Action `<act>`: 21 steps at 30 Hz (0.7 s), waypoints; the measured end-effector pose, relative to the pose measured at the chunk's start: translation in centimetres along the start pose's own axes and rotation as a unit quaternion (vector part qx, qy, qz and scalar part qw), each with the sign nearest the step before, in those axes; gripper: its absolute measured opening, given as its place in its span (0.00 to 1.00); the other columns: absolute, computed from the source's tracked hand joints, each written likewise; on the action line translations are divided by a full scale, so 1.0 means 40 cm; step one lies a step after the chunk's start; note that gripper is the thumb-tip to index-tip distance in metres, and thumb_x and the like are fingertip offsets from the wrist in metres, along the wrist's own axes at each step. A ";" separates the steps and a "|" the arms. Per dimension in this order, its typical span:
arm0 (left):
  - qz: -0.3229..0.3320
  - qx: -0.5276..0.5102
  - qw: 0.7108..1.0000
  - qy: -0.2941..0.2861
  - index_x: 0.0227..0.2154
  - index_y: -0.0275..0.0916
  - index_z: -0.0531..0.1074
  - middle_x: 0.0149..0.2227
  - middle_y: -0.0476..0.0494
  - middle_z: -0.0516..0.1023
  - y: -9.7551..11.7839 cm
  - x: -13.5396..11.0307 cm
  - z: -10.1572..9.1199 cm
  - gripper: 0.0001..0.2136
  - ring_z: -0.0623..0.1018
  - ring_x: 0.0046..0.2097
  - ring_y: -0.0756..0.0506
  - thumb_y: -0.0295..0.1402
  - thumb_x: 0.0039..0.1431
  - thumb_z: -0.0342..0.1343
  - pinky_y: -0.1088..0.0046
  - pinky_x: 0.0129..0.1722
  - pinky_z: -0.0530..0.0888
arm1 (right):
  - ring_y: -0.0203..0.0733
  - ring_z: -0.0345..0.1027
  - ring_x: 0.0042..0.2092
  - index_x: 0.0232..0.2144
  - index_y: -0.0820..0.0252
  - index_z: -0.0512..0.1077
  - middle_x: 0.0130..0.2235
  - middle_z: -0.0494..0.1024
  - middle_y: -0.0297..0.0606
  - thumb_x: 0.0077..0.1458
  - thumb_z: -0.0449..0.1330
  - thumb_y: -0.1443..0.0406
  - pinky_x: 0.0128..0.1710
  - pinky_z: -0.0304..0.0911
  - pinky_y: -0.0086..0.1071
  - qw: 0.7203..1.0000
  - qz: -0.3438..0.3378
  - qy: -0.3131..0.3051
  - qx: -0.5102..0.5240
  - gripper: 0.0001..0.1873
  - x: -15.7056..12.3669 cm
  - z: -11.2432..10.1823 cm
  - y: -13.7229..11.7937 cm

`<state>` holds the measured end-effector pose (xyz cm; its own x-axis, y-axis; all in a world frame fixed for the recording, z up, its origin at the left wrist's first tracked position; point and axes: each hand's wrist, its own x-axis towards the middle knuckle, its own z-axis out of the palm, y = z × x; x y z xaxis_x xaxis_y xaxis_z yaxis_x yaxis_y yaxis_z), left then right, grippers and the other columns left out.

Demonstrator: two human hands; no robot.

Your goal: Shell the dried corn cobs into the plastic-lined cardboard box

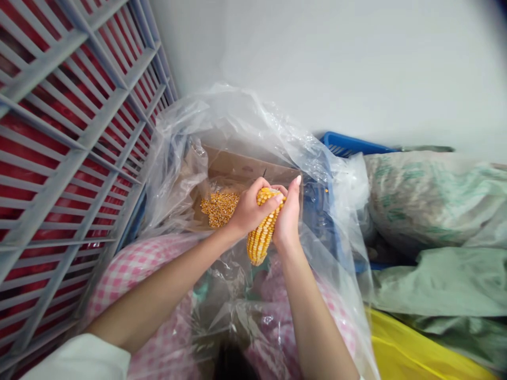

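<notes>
A yellow corn cob [262, 236] is held upright between both hands, its lower end pointing at my lap. My left hand [248, 210] wraps round the top of the cob with the thumb pressed on the kernels. On the cob's right side my right hand [288, 217] grips it, fingers closed. Just beyond the hands lies a heap of loose kernels [219, 208] in a cardboard box [241, 167], which is lined with a clear plastic bag [253, 126].
A grey slatted grille [71, 132] over red crates fills the left. A blue plastic crate [348, 145] and stuffed woven sacks [431, 195] stand on the right, a yellow bag [412, 348] below them. Pink checked cloth [134, 274] covers my lap. A white wall is behind.
</notes>
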<state>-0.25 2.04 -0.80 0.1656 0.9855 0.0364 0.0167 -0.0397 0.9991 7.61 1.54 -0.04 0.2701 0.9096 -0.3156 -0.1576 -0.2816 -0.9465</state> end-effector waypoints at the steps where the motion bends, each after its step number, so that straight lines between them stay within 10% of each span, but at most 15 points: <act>1: -0.001 -0.001 1.000 -0.001 0.25 0.40 0.58 0.23 0.55 0.62 0.000 0.000 0.000 0.08 0.64 0.26 0.53 0.38 0.47 0.51 0.77 0.26 0.61 | 0.35 0.64 0.25 0.21 0.59 0.64 0.21 0.69 0.33 0.48 0.38 0.40 0.28 0.56 0.30 1.000 0.014 0.004 0.018 0.32 0.001 0.001 0.000; 13: -0.010 -0.150 0.988 -0.027 0.25 0.39 0.59 0.22 0.54 0.61 0.010 -0.001 0.006 0.08 0.63 0.23 0.54 0.38 0.48 0.50 0.78 0.23 0.61 | 0.34 0.65 0.24 0.27 0.58 0.66 0.20 0.70 0.30 0.50 0.44 0.43 0.28 0.58 0.29 0.988 0.055 -0.012 0.141 0.26 0.008 -0.007 -0.016; 21: -0.023 0.059 0.997 0.050 0.25 0.40 0.60 0.23 0.53 0.66 0.024 0.007 -0.004 0.10 0.68 0.27 0.52 0.41 0.50 0.51 0.76 0.26 0.63 | 0.42 0.70 0.35 0.38 0.58 0.70 0.28 0.75 0.38 0.47 0.37 0.38 0.33 0.62 0.34 0.983 0.120 -0.108 0.092 0.37 0.006 -0.025 -0.057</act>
<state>-0.36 2.32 0.19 0.0632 0.9980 -0.0023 0.1390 -0.0066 0.9903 8.98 2.10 1.98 -0.0013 0.8725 -0.4885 -0.3660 -0.4550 -0.8118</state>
